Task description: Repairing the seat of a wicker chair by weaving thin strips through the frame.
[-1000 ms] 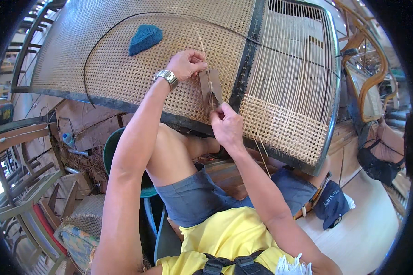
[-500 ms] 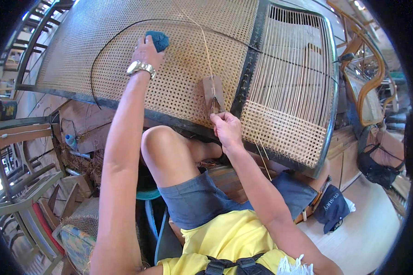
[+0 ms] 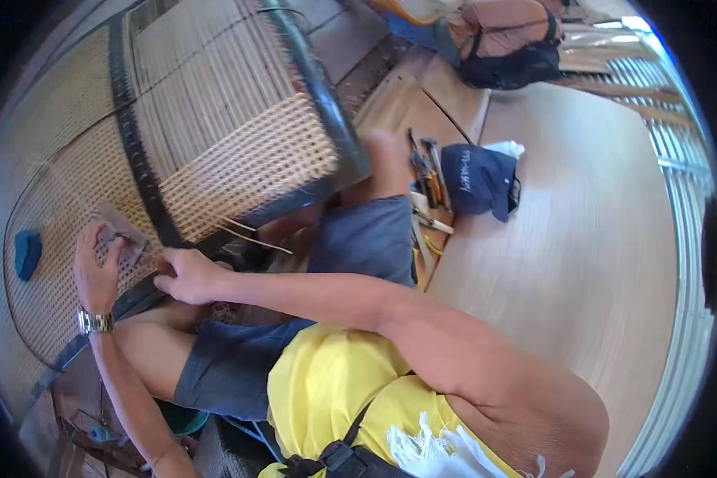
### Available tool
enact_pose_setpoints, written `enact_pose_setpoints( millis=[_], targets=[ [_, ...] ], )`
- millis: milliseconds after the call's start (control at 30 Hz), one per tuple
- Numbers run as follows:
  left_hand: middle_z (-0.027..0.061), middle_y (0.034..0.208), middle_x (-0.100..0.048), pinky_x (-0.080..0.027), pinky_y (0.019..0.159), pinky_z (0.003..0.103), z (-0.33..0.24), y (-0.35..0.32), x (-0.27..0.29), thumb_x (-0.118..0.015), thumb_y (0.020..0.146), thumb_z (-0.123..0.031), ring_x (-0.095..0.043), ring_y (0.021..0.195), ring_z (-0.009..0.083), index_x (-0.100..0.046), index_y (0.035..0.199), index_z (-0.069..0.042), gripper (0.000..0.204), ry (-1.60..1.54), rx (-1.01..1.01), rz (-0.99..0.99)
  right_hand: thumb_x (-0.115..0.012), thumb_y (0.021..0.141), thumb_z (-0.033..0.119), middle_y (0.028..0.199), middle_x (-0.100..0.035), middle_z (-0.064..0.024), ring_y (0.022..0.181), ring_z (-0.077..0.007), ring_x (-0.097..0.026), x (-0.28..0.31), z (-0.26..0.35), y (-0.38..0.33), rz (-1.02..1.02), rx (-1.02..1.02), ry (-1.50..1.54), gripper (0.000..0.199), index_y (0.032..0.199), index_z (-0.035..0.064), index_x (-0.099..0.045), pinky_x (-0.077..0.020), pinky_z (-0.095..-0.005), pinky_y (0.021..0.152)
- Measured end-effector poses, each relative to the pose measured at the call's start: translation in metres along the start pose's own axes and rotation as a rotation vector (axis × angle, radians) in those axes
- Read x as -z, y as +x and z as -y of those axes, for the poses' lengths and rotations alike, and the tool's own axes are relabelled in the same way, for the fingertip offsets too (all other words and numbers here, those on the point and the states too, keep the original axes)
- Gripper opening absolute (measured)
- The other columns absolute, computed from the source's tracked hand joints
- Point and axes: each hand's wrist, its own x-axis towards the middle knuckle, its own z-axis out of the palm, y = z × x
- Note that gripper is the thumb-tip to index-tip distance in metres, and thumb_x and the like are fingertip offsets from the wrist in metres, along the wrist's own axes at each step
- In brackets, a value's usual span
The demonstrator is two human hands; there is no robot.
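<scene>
My left hand (image 3: 98, 271), with a metal-band watch at its wrist, grips a small flat brownish block (image 3: 135, 239) against the woven cane panel (image 3: 64, 215). Its thumb and fingers lie on the block's near side. My right hand (image 3: 190, 276) is closed in a pinch at the block's right end; what lies between its fingertips is too small to make out. A blue spongy lump (image 3: 28, 255) rests on the cane left of my left hand, untouched. The panel's dark frame bar (image 3: 139, 167) divides it from a half-woven section (image 3: 247, 155) with long parallel strands.
Loose cane ends (image 3: 255, 237) stick out past the frame's near edge. A thin dark strip (image 3: 16, 307) curves across the panel. On the right, a dark blue cap (image 3: 474, 179) lies on a pale board (image 3: 566, 239), beside several hand tools (image 3: 430, 171). A bag (image 3: 510, 48) stands behind.
The view has swung to the right. My left hand has left the blue lump and come to the block. The right hand stays close to the block, still pinched.
</scene>
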Motion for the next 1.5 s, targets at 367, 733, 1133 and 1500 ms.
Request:
enact_pose_setpoints(
  millis=[367, 733, 1133, 1500],
  targets=[
    [0.0115, 0.130, -0.057, -0.047, 0.099, 0.030, -0.029, -0.039, 0.023, -0.063, 0.097, -0.018, -0.058, 0.114, 0.0185, -0.053, 0.134, -0.003, 0.041, -0.559, 0.358, -0.115, -0.062, 0.093, 0.019, 0.091, -0.069, -0.0113, 0.082, -0.0244, -0.067, 0.356, -0.134, -0.253, -0.704, -0.408, -0.422, 0.021, 0.102, 0.0013, -0.067, -0.0530, -0.0352, 0.074],
    [0.0054, 0.120, -0.063, -0.047, 0.092, 0.026, -0.190, -0.058, -0.043, -0.067, 0.095, -0.014, -0.059, 0.105, 0.0127, -0.056, 0.129, -0.002, 0.038, -0.809, 0.151, 0.155, -0.071, 0.085, 0.017, 0.110, -0.062, -0.0143, 0.100, -0.0333, -0.063, 0.335, -0.250, -0.306, -0.742, -0.362, -0.608, 0.029, 0.112, 0.0090, -0.063, -0.0505, -0.0411, 0.086],
    [0.0085, 0.118, -0.064, -0.050, 0.095, 0.031, -0.242, -0.104, -0.059, -0.066, 0.094, -0.013, -0.061, 0.106, 0.0155, -0.055, 0.128, 0.000, 0.038, -1.154, 0.179, 0.191, -0.063, 0.097, 0.016, 0.078, -0.059, 0.0031, 0.059, -0.0018, -0.046, 0.370, -0.101, -0.282, -0.977, 0.016, 0.472, 0.009, 0.100, 0.0079, -0.065, -0.0362, -0.0177, 0.051],
    [0.0168, 0.112, -0.066, -0.053, 0.092, 0.034, -0.255, -0.102, -0.070, -0.040, 0.107, -0.025, -0.065, 0.104, 0.0207, -0.050, 0.125, 0.002, 0.034, -1.530, 0.166, -0.146, -0.064, 0.096, 0.013, 0.085, -0.064, 0.0007, 0.072, -0.0057, -0.055, 0.134, 0.029, -0.147, 0.127, 0.140, 0.326, 0.014, 0.105, 0.0015, -0.066, -0.0466, -0.0222, 0.063]
  ],
)
